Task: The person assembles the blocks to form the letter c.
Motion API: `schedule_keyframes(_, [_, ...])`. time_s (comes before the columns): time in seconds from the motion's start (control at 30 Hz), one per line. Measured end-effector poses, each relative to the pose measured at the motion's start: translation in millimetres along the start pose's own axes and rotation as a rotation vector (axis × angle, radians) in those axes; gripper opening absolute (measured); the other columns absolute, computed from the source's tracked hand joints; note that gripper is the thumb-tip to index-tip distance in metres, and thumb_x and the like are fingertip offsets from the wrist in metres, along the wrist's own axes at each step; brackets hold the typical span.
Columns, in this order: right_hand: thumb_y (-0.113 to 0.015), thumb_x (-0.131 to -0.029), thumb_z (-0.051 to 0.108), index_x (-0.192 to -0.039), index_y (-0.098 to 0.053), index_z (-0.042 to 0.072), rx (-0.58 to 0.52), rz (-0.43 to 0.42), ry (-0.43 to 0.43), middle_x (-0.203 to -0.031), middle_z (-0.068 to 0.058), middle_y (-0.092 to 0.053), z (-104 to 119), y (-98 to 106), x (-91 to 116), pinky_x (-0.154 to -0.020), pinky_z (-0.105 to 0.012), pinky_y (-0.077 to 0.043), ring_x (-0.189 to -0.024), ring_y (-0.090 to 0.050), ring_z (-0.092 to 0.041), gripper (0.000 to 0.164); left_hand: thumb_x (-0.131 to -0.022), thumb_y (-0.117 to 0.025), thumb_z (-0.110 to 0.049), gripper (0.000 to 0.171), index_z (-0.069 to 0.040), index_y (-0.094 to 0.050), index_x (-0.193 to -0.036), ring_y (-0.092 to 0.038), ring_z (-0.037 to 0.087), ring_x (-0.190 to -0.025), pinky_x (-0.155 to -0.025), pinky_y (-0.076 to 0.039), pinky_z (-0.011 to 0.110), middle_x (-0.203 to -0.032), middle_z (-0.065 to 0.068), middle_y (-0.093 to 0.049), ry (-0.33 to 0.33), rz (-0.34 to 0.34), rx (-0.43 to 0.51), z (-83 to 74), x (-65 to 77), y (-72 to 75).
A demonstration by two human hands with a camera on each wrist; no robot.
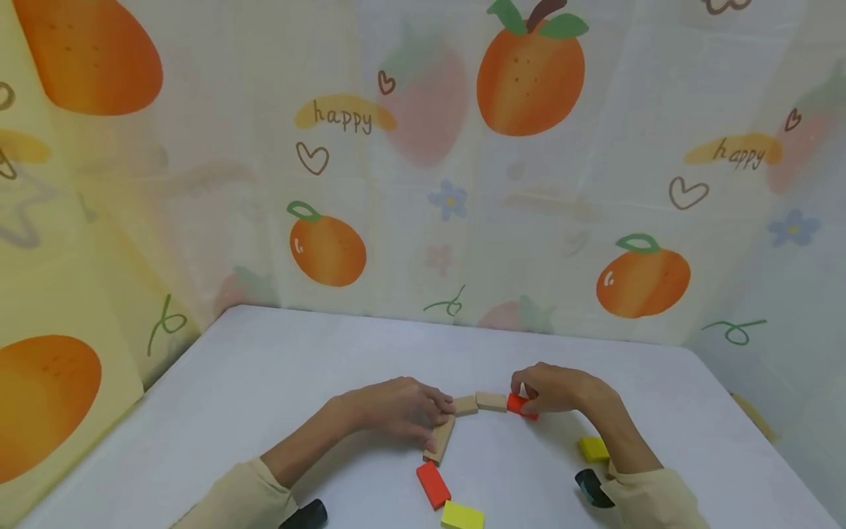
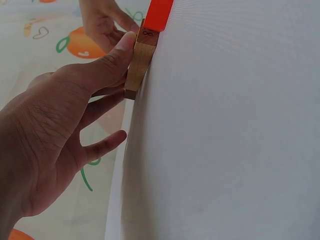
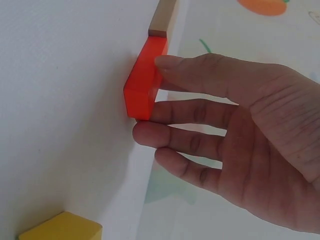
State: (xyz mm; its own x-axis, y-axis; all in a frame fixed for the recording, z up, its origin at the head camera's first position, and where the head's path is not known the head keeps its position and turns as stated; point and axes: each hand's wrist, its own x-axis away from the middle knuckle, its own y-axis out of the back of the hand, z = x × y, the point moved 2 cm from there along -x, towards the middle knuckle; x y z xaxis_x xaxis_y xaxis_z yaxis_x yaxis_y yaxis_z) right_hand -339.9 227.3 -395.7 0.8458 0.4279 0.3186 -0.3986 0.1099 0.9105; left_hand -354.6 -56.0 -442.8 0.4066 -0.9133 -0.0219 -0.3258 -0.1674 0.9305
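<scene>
Lying inside the right grip [image 1: 554,386] is a red block [image 3: 142,82].

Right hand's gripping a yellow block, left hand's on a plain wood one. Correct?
Wrong colour: the right hand grips a red block, as the right wrist view shows. The left hand is on a plain wood block, as you say.

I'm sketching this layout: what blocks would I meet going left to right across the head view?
Near red rectangular block, plain wooden rectangular block adjoining the next, pinched red rectangular block, farther yellow rectangular block.
</scene>
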Motion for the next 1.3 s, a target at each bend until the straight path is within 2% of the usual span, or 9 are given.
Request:
schedule_keyframes(0.3, [-0.076,-0.094,0.012,-0.112,-0.07,0.013,-0.018,0.001,-0.02,-0.085,0.0,-0.061,-0.7,1.4,0.0,-0.076,-0.034,-0.056,-0.081,-0.055,-0.016,0.019,-0.092,-0.079,-0.04,0.04,-0.017,-0.078,-0.125,-0.061,0.009,-0.138,-0.11,-0.052,0.024,-0.145,-0.005,-0.067,0.033,0.007,0.001,-3.1,-0.2,1.4])
schedule_keyframes(0.73, [-0.075,-0.093,0.008,-0.111,-0.07,0.014,-0.034,0.01,-0.023,-0.085,0.0,-0.061,-0.8,-0.7,0.3,-0.076,-0.035,-0.056,-0.081,-0.055,-0.017,0.019,-0.092,-0.079,-0.042,0.042,-0.016,-0.078,-0.126,-0.06,0.008,-0.139,-0.112,-0.051,0.024,-0.145,-0.005,-0.067,0.027,0.012,0.016,-0.7,-0.4,-1.3])
schedule_keyframes(0.9, [-0.077,-0.093,0.011,-0.114,-0.07,0.014,-0.026,0.003,-0.022,-0.084,0.0,-0.061,-2.1,1.9,3.5,-0.075,-0.033,-0.055,-0.08,-0.055,-0.016,0.023,-0.093,-0.078,-0.043,0.043,-0.017,-0.077,-0.127,-0.06,0.009,-0.139,-0.112,-0.052,0.026,-0.145,-0.005,-0.067,0.01,0.006,0.0,-2.2,-0.4,-0.4])
schedule_keyframes(1.3, [-0.075,-0.093,0.011,-0.124,-0.067,0.012,-0.036,0.0,-0.034,-0.084,-0.001,-0.06,-1.7,11.0,15.6,-0.07,-0.03,-0.053,-0.078,-0.055,-0.015,0.032,-0.093,-0.078,-0.042,0.044,-0.017,-0.076,-0.128,-0.061,0.01,-0.139,-0.11,-0.053,0.027,-0.146,-0.004,-0.066,0.043,0.02,-0.021,-5.0,1.0,0.5])
